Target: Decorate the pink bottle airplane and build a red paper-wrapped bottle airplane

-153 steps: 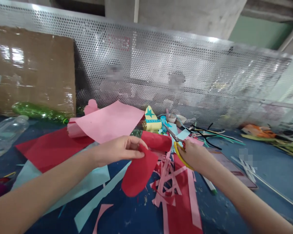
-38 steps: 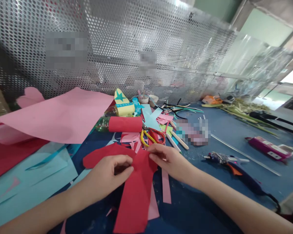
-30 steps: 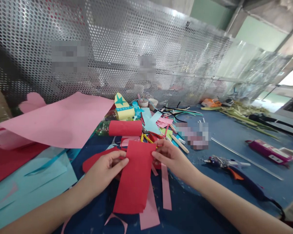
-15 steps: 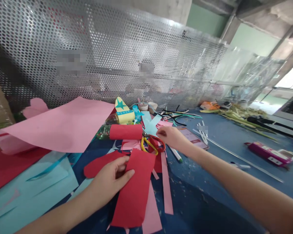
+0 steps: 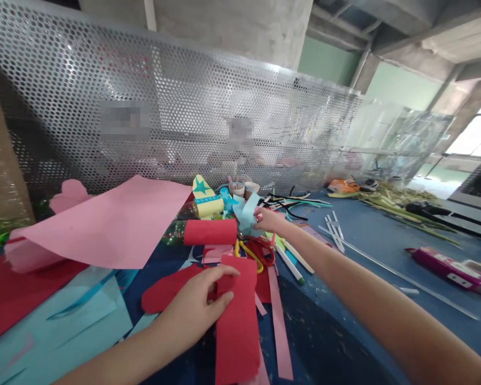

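My left hand (image 5: pixel 198 305) pinches the top edge of a folded red paper strip (image 5: pixel 237 321) low in the middle of the blue table (image 5: pixel 364 256). My right hand (image 5: pixel 268 220) reaches far forward and is closed on a light blue paper scrap (image 5: pixel 245 213), lifting it above the pile. Just left of that hand lies a bottle wrapped in red paper (image 5: pixel 208 232). Scissors with yellow and red handles (image 5: pixel 256 252) lie between my two hands.
A large pink sheet (image 5: pixel 108 224) and red and light blue sheets cover the left. A yellow cone with a teal star (image 5: pixel 204 197) stands behind the bottle. Pens, sticks and a magenta box (image 5: pixel 449 264) lie to the right. Perforated metal screen (image 5: pixel 224 107) closes the back.
My right hand let go of the red strip, reached forward past the scissors and took hold of the light blue scrap. My left hand stayed on the red strip.
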`<move>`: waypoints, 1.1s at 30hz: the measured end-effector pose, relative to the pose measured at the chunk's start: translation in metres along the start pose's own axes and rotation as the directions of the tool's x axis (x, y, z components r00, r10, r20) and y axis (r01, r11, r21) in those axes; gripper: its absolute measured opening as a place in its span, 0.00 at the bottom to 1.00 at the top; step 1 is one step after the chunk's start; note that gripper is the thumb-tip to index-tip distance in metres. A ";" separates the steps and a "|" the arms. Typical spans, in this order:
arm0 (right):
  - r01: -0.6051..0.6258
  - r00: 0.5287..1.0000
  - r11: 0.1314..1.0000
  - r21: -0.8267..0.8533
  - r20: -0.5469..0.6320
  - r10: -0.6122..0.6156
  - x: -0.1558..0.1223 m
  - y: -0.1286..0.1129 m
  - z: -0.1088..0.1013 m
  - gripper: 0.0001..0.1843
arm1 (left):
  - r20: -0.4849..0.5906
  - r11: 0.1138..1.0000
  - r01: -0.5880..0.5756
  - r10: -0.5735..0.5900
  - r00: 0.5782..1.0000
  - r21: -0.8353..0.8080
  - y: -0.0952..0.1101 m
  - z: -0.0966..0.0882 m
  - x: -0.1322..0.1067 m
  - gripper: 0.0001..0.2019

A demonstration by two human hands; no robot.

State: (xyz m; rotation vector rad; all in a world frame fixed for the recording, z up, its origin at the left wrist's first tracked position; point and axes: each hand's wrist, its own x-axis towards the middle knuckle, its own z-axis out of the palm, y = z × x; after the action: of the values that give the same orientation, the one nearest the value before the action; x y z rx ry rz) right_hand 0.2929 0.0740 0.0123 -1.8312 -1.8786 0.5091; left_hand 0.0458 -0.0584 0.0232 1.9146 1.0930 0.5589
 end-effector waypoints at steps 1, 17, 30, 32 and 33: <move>-0.048 0.999 0.998 0.028 0.025 0.048 0.003 -0.001 -0.004 0.17 | 0.004 1.000 -0.007 0.007 1.000 0.028 0.003 0.002 0.004 0.17; 0.133 0.967 0.868 0.478 -0.253 -0.009 -0.128 -0.043 -0.076 0.17 | 0.001 0.977 -0.109 0.111 0.994 -0.182 0.013 0.009 0.012 0.19; 0.202 0.930 0.910 0.363 0.221 -0.295 -0.204 -0.049 0.003 0.23 | 0.208 0.579 0.259 -0.155 0.966 -0.773 0.004 0.025 -0.014 0.21; 0.271 0.931 0.907 0.322 0.152 -0.332 -0.198 -0.049 0.006 0.18 | 0.184 0.556 0.229 -0.136 0.973 -0.799 0.003 0.025 -0.014 0.19; 0.317 0.922 0.894 0.317 0.118 -0.368 -0.197 -0.048 0.008 0.16 | 0.178 0.547 0.219 -0.128 0.976 -0.808 0.002 0.024 -0.015 0.19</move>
State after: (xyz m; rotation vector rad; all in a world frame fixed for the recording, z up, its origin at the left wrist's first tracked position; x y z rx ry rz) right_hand 0.2491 -0.1244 0.0187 -1.2620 -2.0570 0.7920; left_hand 0.0564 -0.0822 0.0122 0.9620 0.7249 0.6939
